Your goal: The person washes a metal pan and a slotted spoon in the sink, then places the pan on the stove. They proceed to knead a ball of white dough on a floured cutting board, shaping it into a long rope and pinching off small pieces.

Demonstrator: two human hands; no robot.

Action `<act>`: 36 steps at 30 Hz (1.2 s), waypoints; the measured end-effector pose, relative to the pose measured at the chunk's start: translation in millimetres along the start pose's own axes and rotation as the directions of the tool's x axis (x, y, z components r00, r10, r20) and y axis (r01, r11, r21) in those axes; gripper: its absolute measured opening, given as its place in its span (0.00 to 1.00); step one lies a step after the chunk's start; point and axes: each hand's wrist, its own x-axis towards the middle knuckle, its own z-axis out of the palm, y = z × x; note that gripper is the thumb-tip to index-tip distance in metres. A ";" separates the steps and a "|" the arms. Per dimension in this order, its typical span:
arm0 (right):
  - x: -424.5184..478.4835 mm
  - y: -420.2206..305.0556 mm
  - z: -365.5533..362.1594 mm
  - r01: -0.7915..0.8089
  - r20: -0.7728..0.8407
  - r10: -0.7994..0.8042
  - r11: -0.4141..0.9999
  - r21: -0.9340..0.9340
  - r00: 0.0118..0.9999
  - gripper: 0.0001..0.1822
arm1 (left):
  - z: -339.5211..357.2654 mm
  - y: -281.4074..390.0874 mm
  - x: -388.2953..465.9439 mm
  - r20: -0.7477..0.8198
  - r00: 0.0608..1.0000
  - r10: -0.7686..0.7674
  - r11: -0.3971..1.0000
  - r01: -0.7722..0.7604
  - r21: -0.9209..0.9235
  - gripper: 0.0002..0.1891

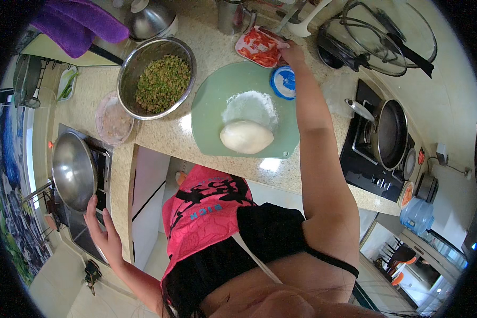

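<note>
My right hand (pixel 293 55) reaches across the counter and grips the right edge of a small tray (pixel 241 39) of chopped red pieces (pixel 258 48), perhaps tomato. Below that hand sits a blue-rimmed tub (pixel 284 82) with white powder, partly behind my forearm. On a green cutting board (pixel 208 107) rests a smooth ball of white dough (pixel 246 137), with flour (pixel 249 105) dusted behind it. Far to the left, my left hand (pixel 105 236) is raised with its fingers apart. Its fingertips meet the lower rim of a steel bowl (pixel 73 171) in view; whether they touch is unclear.
A steel mixing bowl (pixel 185 49) of green-flecked minced filling stands left of the board, beside a clear plastic bowl (pixel 113 119). At right, a frying pan (pixel 393 135) sits on the black gas hob (pixel 355 167). Glass lids (pixel 377 47) lean behind. A purple towel (pixel 79 26) hangs upper left.
</note>
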 end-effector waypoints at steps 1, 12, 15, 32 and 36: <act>2.4 2.6 2.7 0.000 0.005 0.000 1.000 0.002 1.000 0.27 | 1.5 -0.3 1.5 0.005 1.000 0.001 1.000 -0.001 -0.003 0.19; 6.2 2.0 13.1 -0.058 0.052 0.055 0.996 0.072 0.997 0.29 | 9.9 6.1 13.8 -0.014 1.000 0.026 0.999 -0.026 -0.040 0.17; -48.7 -49.9 -3.3 0.061 -0.152 -0.076 0.993 -0.101 0.985 0.29 | 3.4 6.5 4.7 -0.045 0.999 0.026 1.000 -0.025 0.008 0.17; 5.5 -155.3 34.3 0.421 -0.193 -0.374 0.796 0.435 0.907 0.25 | 3.2 -0.4 11.7 -0.025 1.000 -0.016 0.999 0.016 -0.030 0.18; -68.9 -140.8 -47.1 0.418 0.048 -0.423 0.903 0.097 0.905 0.26 | -5.4 -11.5 -4.5 -0.041 0.999 -0.022 1.000 0.022 0.003 0.19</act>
